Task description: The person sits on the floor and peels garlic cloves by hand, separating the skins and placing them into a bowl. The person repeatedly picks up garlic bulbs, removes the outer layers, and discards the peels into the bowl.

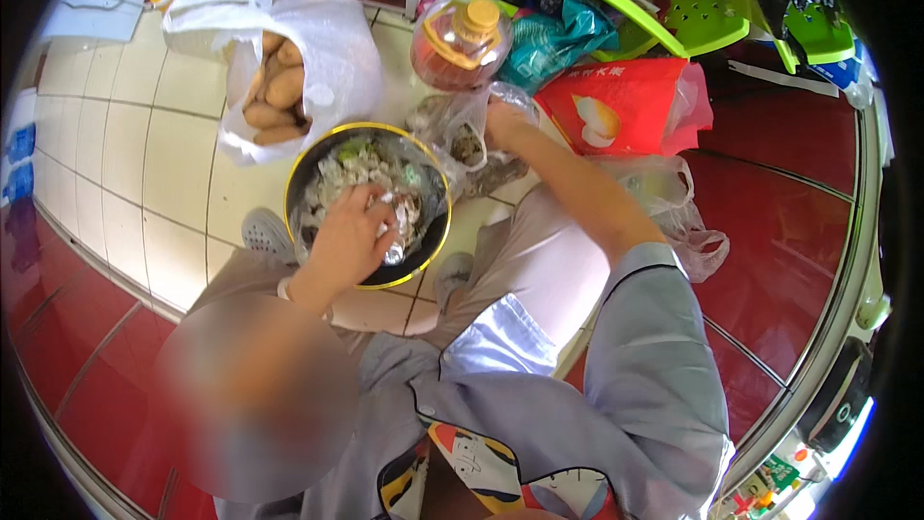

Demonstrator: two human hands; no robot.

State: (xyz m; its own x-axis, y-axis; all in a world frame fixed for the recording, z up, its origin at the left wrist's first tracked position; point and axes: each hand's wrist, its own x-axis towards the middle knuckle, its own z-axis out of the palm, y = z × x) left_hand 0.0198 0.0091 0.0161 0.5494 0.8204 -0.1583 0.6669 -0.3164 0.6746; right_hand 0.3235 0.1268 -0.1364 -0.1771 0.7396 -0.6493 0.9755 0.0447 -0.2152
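Observation:
Between my feet stands a dark round bin (289, 191) with a yellow rim and a clear plastic liner. Pale leafy scraps (346, 172) and brownish bits fill much of it. My left hand (359, 227) reaches down inside, fingers curled around a crumpled shiny wrapper (394, 251). Just right of the bin, a clear plastic bag (471, 112) shows brown-grey contents through its opening. My right hand (507, 124) grips this bag near its top; the fingertips are mostly hidden.
A white plastic bag (336, 36) of potatoes (285, 87) stands ahead. Nearby are a large bottle (462, 40) with a yellow cap, a teal bag (556, 40), a red bag (628, 105) and a green rack (704, 7). Red cabinets (765, 245) flank the tiled floor (173, 137).

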